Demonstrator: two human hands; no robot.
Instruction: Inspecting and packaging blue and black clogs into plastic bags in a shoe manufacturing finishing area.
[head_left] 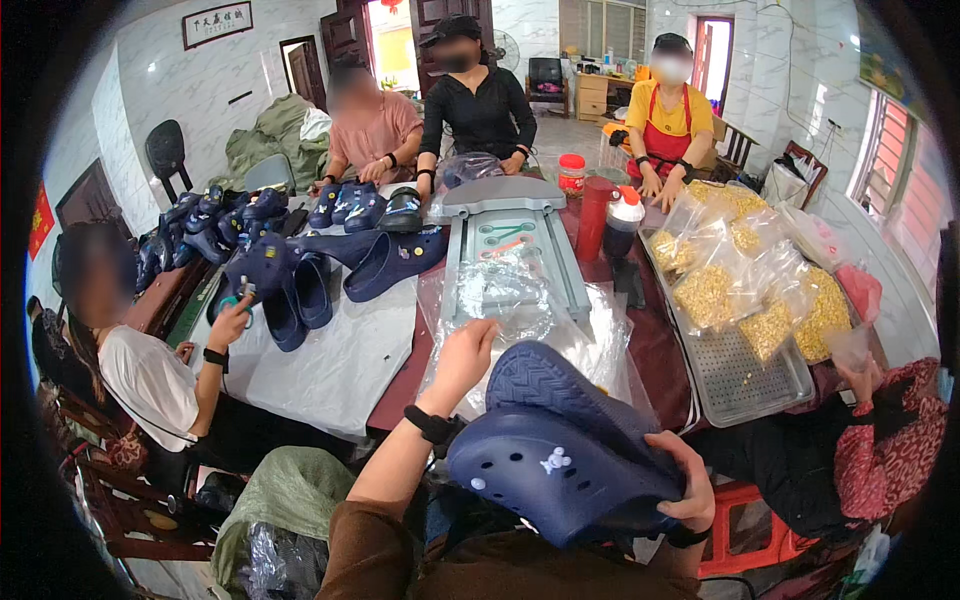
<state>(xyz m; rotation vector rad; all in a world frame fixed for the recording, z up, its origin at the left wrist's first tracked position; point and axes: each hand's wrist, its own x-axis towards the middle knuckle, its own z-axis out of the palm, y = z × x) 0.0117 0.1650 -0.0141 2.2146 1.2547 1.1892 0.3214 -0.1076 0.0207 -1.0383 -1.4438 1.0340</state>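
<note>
My right hand (688, 485) grips a pair of navy foam clogs (560, 470) just in front of my body, with its fingers around the heel end. One clog faces up and shows round holes and small white charms. The other lies against it with its ridged sole (545, 380) turned outward. My left hand (465, 355) is raised beyond the clogs, fingers pinched together at the edge of a clear plastic bag (510, 295). That bag lies over the near part of a grey flat device (465, 255) with a rounded far end.
More navy clogs (385, 270) cover the left of the table, where a co-worker (150, 370) holds one. Bags of yellow pieces (715, 295) fill a perforated metal tray (745, 395) at the right. A red flask (594, 220) and dark bottle (625, 222) stand between. Other people sit around.
</note>
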